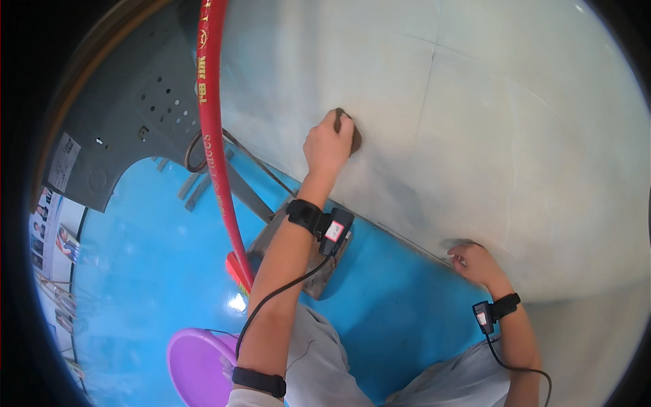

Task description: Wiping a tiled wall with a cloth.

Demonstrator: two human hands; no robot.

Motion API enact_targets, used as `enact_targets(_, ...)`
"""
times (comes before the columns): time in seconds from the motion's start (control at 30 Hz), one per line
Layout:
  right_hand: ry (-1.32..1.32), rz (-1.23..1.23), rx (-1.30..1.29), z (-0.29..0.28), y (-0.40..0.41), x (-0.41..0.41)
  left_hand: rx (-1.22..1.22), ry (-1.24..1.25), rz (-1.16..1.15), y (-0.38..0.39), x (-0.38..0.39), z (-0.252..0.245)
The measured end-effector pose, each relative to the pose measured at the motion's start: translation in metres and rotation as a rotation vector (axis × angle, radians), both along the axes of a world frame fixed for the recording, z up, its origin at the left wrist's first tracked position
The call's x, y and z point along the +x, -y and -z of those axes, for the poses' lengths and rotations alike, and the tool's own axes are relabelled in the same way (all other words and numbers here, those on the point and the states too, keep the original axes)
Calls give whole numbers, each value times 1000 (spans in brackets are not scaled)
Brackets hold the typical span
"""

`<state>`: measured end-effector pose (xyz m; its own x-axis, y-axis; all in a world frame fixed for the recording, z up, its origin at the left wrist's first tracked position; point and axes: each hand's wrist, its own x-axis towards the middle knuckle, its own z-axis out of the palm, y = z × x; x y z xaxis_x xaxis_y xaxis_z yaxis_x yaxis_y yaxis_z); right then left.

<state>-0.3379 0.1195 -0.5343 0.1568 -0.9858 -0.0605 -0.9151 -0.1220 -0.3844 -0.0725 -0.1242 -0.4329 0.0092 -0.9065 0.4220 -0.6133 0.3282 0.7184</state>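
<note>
My left hand [329,145] grips a dark brown pad [356,142] and presses it against a large pale panel [457,152] with thin lines across it. Lower down and to the right, my right hand [475,263] rests by the panel's edge with its fingers loosely curled. A small gap shows between thumb and forefinger, and I see nothing held there; the far fingers are partly hidden. Each wrist wears a black strap, the left with a small device [336,231] and the right with another device [484,318], both cabled.
A red curved pole [211,112] bearing writing crosses at left, before a grey perforated panel [127,117] with an arched cutout. Below stand a metal stand base [318,277] and a purple bucket [196,366] on the blue floor [147,264]. Red bristles [236,269] show behind the pole.
</note>
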Motion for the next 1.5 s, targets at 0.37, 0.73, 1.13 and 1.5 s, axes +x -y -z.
enact_targets(0.37,21,-1,-52,-3,-2,-3,-124,-50,104,-9,-22,-9)
enact_targets(0.73,30,-46,-62,1,10,11,-137,-48,-2,15,16,24)
enact_targets(1.13,49,-13,-43,4,10,3,-25,-200,181,-3,-16,-18)
enact_targets(1.5,117,-12,-32,-4,11,3,116,-103,253,12,16,-16)
